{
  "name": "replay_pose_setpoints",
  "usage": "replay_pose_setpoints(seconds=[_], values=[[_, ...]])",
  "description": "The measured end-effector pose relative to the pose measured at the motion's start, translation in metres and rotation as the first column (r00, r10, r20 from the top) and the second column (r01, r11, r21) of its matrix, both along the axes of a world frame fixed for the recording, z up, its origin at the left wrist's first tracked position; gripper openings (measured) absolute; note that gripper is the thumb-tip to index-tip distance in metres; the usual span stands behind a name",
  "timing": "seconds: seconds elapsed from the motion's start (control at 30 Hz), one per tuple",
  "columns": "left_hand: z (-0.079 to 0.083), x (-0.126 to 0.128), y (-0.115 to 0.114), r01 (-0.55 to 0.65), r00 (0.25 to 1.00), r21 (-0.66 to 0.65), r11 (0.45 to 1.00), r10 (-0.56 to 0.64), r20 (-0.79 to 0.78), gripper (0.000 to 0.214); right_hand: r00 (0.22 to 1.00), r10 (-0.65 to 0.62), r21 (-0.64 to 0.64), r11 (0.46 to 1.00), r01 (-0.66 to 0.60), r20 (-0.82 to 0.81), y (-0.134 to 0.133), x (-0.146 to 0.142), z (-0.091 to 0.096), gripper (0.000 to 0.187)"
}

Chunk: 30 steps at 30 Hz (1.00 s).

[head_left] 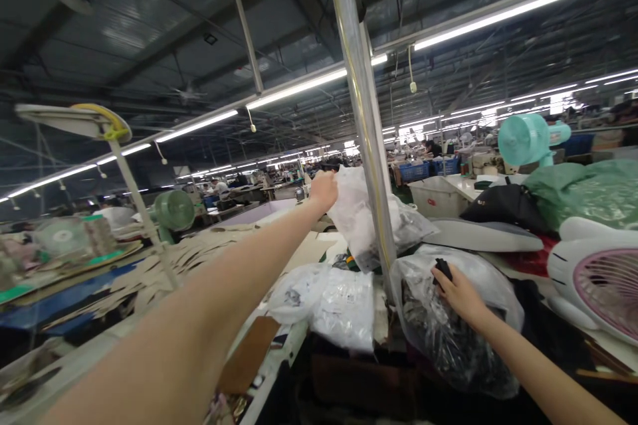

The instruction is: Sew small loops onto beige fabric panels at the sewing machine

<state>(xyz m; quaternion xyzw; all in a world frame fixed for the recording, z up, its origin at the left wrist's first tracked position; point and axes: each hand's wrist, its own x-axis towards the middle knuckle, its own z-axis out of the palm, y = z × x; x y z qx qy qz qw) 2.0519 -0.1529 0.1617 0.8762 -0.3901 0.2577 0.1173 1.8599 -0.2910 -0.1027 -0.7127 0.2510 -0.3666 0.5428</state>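
Observation:
My left hand is stretched far forward, its fingers closed on the top of a translucent white plastic bag, which hangs down beside a metal post. On the right, my right hand grips a small black piece whose kind I cannot make out. Below and around that hand is a large clear plastic bag with dark contents. Between my arms lie white printed plastic packages on the table edge.
A white and pink fan stands at the right, near a green plastic bag and a turquoise fan. Cut beige pieces cover the left table. A lamp on a pole rises there.

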Motion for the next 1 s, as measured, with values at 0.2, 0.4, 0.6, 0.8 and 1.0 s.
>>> replay_pose_setpoints(seconds=[0.2,0.4,0.6,0.8,1.0], values=[[0.053,-0.034,0.021,0.195,0.967,-0.215,0.957,-0.151,0.205,0.027,0.999,-0.007,0.003,1.000,0.008,-0.040,0.004,-0.001,0.008,0.020],[0.088,-0.071,0.078,0.313,0.919,-0.210,0.926,-0.240,0.313,0.026,0.999,-0.016,0.062,0.998,0.019,-0.045,0.013,-0.006,0.021,0.016],[0.042,-0.131,0.165,0.319,0.937,0.122,0.940,-0.332,0.105,0.027,0.993,0.093,0.099,0.990,-0.100,0.072,0.063,-0.032,0.087,0.030],[-0.059,-0.202,0.219,0.466,0.871,0.504,0.727,-0.476,-0.120,0.028,0.782,0.597,-0.193,0.800,-0.567,0.177,0.169,-0.070,0.178,0.025],[-0.129,-0.251,0.259,0.652,0.714,0.516,0.555,-0.679,-0.171,0.015,-0.035,0.895,0.239,0.081,-0.968,-0.444,0.222,-0.084,0.138,0.013]])
